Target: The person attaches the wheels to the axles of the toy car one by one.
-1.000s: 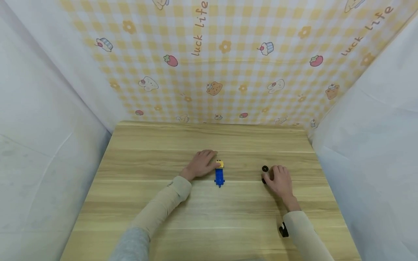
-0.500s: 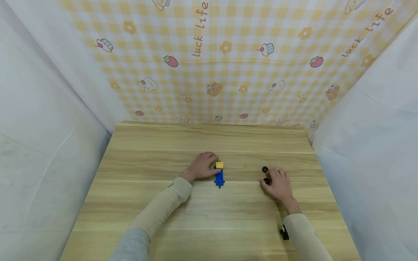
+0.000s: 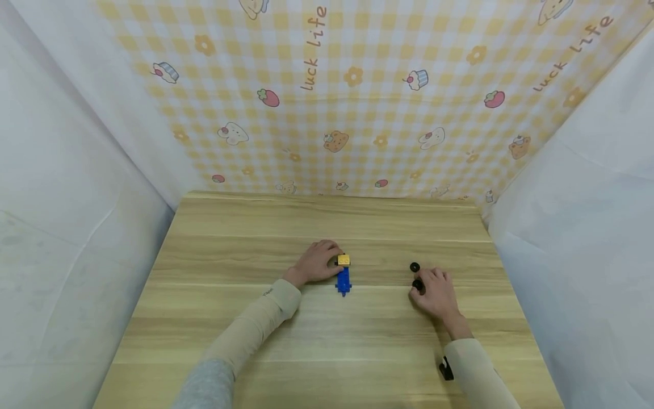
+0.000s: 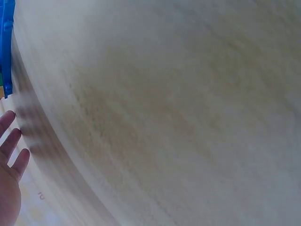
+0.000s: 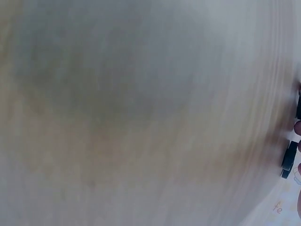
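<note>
A small toy car [image 3: 343, 282] lies lengthwise in the middle of the table: a flat blue base with a yellow studded block [image 3: 343, 260] at its far end. My left hand [image 3: 318, 262] holds its far left part, thumb at the side of the base and index finger by the block's far corner. In the left wrist view, part of the blue base [image 4: 6, 47] shows above the spread fingers. Over to the right, my right hand [image 3: 435, 292] pinches a small black wheel [image 3: 418, 284] between thumb and fingers. Another black wheel [image 3: 415, 267] lies just beyond the fingertips.
A black piece [image 3: 446, 368] lies beside the right sleeve, partly hidden by it. The wooden table [image 3: 245, 216] ends at a checked yellow cloth [image 3: 352, 113] behind, with white cloths [image 3: 587, 187] hanging at both sides.
The left thumb has slid back off the yellow block to the side of the blue base. My right hand has shifted slightly nearer, and the wheel between its fingers has become visible.
</note>
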`<control>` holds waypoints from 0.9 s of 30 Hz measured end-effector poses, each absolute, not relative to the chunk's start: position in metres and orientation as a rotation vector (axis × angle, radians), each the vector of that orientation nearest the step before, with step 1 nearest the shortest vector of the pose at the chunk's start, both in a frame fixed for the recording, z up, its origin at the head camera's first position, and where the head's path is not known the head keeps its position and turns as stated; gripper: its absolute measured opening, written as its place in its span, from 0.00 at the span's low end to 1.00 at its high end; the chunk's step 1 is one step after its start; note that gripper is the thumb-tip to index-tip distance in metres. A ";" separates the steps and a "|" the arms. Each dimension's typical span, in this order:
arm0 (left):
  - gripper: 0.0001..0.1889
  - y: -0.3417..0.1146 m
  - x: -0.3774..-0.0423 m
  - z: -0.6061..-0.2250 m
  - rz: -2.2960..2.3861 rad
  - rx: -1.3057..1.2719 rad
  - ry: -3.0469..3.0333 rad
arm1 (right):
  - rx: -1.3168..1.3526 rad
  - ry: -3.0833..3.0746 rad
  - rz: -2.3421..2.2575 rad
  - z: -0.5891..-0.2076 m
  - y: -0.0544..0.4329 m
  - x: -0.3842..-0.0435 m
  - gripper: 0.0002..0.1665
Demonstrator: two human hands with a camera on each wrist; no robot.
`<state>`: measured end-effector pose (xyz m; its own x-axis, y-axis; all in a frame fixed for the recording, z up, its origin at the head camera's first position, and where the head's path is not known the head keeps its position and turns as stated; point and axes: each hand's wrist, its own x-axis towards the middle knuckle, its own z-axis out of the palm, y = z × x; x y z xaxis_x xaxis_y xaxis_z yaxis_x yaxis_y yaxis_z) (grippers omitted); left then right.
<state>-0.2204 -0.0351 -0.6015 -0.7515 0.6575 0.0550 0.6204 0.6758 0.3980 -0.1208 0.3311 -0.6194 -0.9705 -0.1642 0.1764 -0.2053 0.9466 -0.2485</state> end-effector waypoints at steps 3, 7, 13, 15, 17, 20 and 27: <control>0.24 -0.035 -0.220 -0.600 0.620 1.066 2.784 | 0.283 -2.928 0.413 -0.620 0.331 -0.122 0.16; 0.24 -0.035 -0.219 -0.599 0.650 1.057 2.779 | 0.272 -2.906 0.452 -0.620 0.328 -0.123 0.17; 0.24 -0.034 -0.218 -0.601 0.742 1.041 2.781 | 0.236 -2.854 0.571 -0.616 0.321 -0.123 0.16; 0.25 -0.033 -0.217 -0.601 0.789 1.033 2.776 | 0.224 -2.829 0.625 -0.615 0.318 -0.123 0.16; 0.25 -0.031 -0.217 -0.602 0.843 1.021 2.763 | 0.212 -2.798 0.689 -0.614 0.315 -0.123 0.16; 0.24 -0.028 -0.216 -0.602 0.987 0.989 2.704 | 0.213 -2.746 0.790 -0.612 0.311 -0.124 0.17; 0.20 -0.019 -0.211 -0.601 1.370 0.891 2.484 | 0.175 -2.743 1.014 -0.608 0.296 -0.126 0.16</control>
<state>-0.2112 -0.0195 -0.6006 -0.8076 0.5742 0.1340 0.4197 0.4001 0.8148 -0.1258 0.2962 -0.6079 -0.9705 -0.0375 0.2382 -0.1834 0.7561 -0.6282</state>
